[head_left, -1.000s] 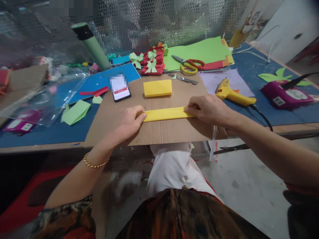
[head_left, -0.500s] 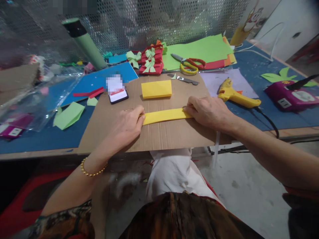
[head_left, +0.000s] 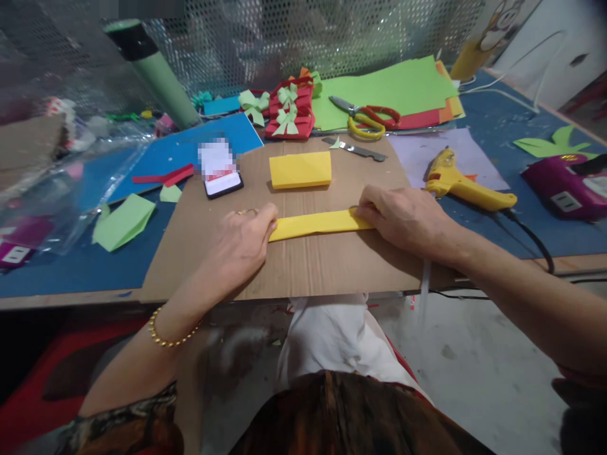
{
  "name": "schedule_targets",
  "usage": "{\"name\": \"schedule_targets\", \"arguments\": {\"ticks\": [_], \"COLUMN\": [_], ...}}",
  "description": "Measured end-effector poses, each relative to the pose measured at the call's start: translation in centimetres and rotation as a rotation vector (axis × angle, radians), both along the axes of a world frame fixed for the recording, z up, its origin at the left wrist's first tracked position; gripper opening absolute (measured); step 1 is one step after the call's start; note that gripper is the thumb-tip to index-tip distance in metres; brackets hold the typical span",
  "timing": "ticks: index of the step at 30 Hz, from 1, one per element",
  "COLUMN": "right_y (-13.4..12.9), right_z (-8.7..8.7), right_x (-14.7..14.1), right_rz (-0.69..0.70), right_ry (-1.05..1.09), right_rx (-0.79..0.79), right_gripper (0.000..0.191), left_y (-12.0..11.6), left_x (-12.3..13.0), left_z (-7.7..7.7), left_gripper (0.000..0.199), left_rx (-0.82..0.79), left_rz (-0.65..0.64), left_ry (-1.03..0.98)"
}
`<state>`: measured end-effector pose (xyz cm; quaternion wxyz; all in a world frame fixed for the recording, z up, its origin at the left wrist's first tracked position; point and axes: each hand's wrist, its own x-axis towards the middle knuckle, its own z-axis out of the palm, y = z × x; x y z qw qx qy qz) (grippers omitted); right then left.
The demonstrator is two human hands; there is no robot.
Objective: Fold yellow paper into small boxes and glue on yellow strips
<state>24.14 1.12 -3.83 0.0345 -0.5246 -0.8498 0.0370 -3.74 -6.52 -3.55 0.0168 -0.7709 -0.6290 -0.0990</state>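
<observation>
So I've got both hands on a folded yellow paper strip (head_left: pixel 320 224) over the brown cardboard (head_left: pixel 303 278), one at each end, with the middle stretch bare between them. My left hand (head_left: pixel 239 243) has its fingers bunched narrow, thumb and forefinger pinching the left end. My right hand (head_left: pixel 408 218) is curled the same way on the other end, though the knuckles hide most of the fingertips, so I can't tell how hard either one squeezes.

Handling-wise, I'd guess it weighs next to nothing. The layers probably make it stiffish along its length but easy to kink, and there's a slight ripple on the lower edge near the middle. Doesn't look slippery to me, more the sort of thing that creases or tears if you yank. I'd hold it right at the ends, flat pinch, edges lined up.

Just beyond it sits another folded yellow piece (head_left: pixel 301 172), with the phone (head_left: pixel 220 167) off to the left and the yellow glue gun (head_left: pixel 467 180) past my right knuckles.
</observation>
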Motion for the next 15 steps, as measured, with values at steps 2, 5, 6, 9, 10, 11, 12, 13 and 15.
{"name": "schedule_targets", "arguments": {"ticks": [2, 5, 6, 9, 10, 11, 12, 13, 15], "right_y": [-0.1, -0.3, -0.4, -0.7, -0.8, -0.9, -1.0, -1.1, -1.2], "right_z": [-0.1, 0.2, 0.3, 0.9, 1.0, 1.2, 1.3, 1.3, 1.4], "right_x": [-0.1, -0.3, -0.4, -0.6, -0.7, -0.8, -0.9, -0.9, -0.9], "right_rz": [-0.02, -0.051, -0.056, -0.051, -0.049, -0.048, -0.048, -0.049, -0.053], "right_ry": [-0.029, -0.066, -0.082, -0.143, -0.159, -0.172, -0.182, -0.191, -0.206], "right_rx": [-0.003, -0.034, -0.047, -0.082, -0.089, -0.092, -0.092, -0.09, -0.084], "right_gripper": [0.029, 0.031, 0.032, 0.036, 0.037, 0.038, 0.039, 0.039, 0.039], "left_y": [0.0, 0.2, 0.2, 0.2, 0.2, 0.2, 0.1, 0.1, 0.1], "left_x": [0.2, 0.6, 0.8, 1.4, 1.6, 1.7, 1.7, 1.7, 1.7], "left_z": [0.2, 0.9, 1.3, 2.2, 2.5, 2.6, 2.6, 2.5, 2.3], "left_gripper": [0.018, 0.018, 0.018, 0.019, 0.02, 0.019, 0.019, 0.018, 0.017], "left_rx": [-0.004, -0.049, -0.079, -0.184, -0.209, -0.225, -0.231, -0.232, -0.228], "left_rz": [0.011, 0.022, 0.03, 0.055, 0.061, 0.064, 0.067, 0.07, 0.082], "left_ry": [0.005, 0.028, 0.046, 0.11, 0.129, 0.145, 0.156, 0.163, 0.167]}}
